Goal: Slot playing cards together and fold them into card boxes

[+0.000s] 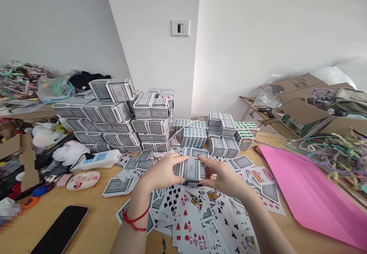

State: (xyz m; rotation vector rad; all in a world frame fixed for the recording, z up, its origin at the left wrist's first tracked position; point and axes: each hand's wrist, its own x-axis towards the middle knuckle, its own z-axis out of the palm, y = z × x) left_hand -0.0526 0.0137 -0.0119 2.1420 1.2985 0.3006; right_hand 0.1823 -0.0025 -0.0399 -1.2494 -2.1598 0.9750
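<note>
Grey-white, card-covered rectangular block above scattered white paper playing cards, clasped between left hand and right hand. Probably light, stiffish, slick, crushable; best gripped by opposite sides.

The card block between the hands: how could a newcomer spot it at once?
Start at the wooden table, where loose cards are strewn in the middle. Among them, the left hand and right hand hold a grey-patterned card block from either side. Unlike the similar stacked blocks farther back, it alone is held.
</note>
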